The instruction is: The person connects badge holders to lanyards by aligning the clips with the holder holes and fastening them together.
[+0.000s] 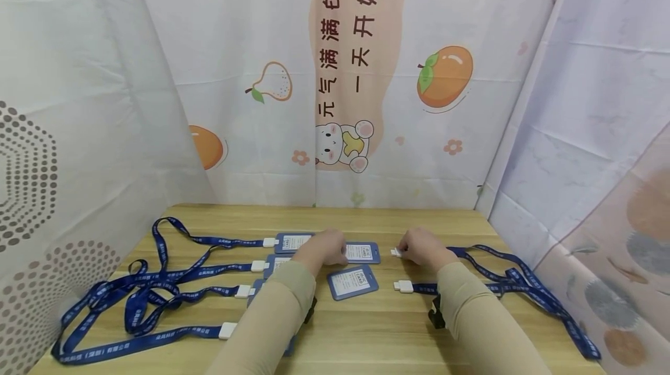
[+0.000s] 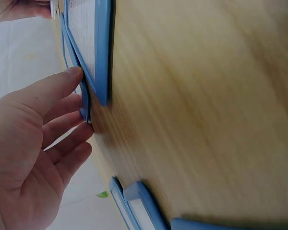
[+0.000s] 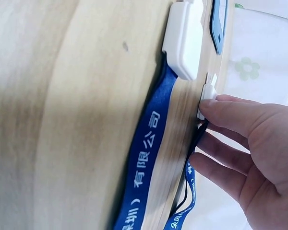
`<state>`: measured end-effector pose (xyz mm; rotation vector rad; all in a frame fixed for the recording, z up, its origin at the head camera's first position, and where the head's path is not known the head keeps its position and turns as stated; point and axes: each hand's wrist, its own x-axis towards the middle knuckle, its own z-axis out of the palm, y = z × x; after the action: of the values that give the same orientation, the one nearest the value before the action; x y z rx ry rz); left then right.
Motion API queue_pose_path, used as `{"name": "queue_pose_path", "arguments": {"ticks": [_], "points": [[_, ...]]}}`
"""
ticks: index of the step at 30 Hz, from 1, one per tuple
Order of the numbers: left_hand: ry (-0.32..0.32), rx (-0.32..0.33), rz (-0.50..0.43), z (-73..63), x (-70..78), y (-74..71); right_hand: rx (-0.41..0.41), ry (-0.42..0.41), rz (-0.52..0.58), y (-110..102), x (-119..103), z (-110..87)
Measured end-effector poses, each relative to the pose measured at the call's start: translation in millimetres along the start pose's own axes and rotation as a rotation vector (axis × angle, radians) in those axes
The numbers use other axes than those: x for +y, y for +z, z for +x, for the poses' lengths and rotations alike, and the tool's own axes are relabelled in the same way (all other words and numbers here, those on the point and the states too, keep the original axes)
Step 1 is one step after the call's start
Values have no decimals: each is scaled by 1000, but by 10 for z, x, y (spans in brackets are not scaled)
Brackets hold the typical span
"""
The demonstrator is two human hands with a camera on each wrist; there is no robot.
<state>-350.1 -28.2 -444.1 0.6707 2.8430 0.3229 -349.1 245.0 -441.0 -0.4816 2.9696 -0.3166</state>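
Observation:
Near the far side of the table, my left hand [image 1: 332, 246] pinches the left end of a blue card holder [image 1: 363, 253] lying flat. In the left wrist view the thumb [image 2: 62, 86] is at the holder's near edge, the fingers beyond it. A second blue card holder [image 1: 353, 283] lies slightly tilted in front. My right hand [image 1: 420, 245] holds the white clip [image 3: 207, 98] of a blue lanyard [image 3: 189, 191] between thumb and fingers, apart from the card holder. Nearer me lies another white clip [image 1: 403, 286] on its own blue lanyard [image 3: 146, 153].
On the left, several blue lanyards [image 1: 191, 334] lie looped, their white clips [image 1: 243, 291] at blue card holders [image 1: 293, 241] partly hidden by my left arm. Lanyard straps [image 1: 549, 299] trail off to the right. A printed curtain [image 1: 262, 148] hangs behind the wooden table [image 1: 366, 334].

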Motion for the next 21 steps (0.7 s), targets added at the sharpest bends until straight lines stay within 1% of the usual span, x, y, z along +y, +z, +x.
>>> {"name": "queue_pose_path", "arguments": {"ticks": [5,15,21], "points": [[19,16,15,6,49,9,-5,7,6,-12,1,-10],[22,7,-6,19,92,16,-12,-6,-3,-31,-31,-27],[11,15,9,27,107,20,-14,-17,-17,-29,-32,-20]]}}
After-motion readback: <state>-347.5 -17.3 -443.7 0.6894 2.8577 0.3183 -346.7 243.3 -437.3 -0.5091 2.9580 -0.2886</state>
